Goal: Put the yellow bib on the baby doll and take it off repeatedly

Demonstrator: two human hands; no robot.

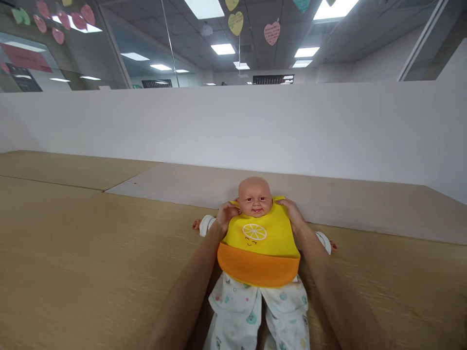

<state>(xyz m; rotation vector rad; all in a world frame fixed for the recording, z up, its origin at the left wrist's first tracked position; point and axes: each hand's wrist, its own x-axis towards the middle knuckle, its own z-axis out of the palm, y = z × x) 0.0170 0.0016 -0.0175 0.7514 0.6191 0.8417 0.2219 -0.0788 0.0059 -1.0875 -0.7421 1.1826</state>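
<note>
- Yellow bib (272, 238) lies on the doll (254, 193), near the far edge of the tan table (91, 257).
- Left hand (226, 214) and right hand (293, 212) each grip a side of its neckband.
- Forearms reach forward alongside, partly hiding the white sleeves (207, 224).
- Beyond: grey panel (204, 184), white wall (219, 126).

A tan, wood-toned surface (91, 262) with a faint sheen spans the lower part of the frame from left edge to right. A dark seam (51, 183) crosses it at middle left, and a pale strip (204, 183) borders it from left of centre rightward. At lower centre, a doll (254, 194) in white patterned clothes lies face up on the tan area, arms spread.
</note>
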